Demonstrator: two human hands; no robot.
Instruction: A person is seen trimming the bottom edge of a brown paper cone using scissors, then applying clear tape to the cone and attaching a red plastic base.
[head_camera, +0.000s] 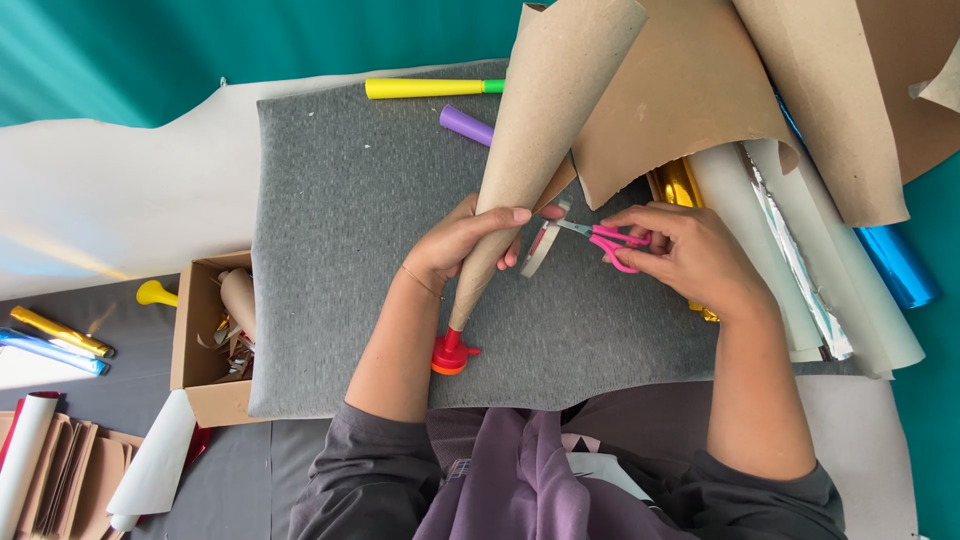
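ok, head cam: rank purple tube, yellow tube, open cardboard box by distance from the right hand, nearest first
From the right hand, which holds pink scissors:
1. Purple tube, up and to its left on the grey mat.
2. Yellow tube, further up at the mat's top edge.
3. Cardboard box, far left, off the mat's edge.

A grey felt-like mat covers the middle of the desk, whose pale surface shows bare at the left. On the mat lie a yellow plastic tube with a green end, a purple plastic tube and, at the right edge, rolls of white paper and gold foil. A small open cardboard box sits just beside the mat's left edge.
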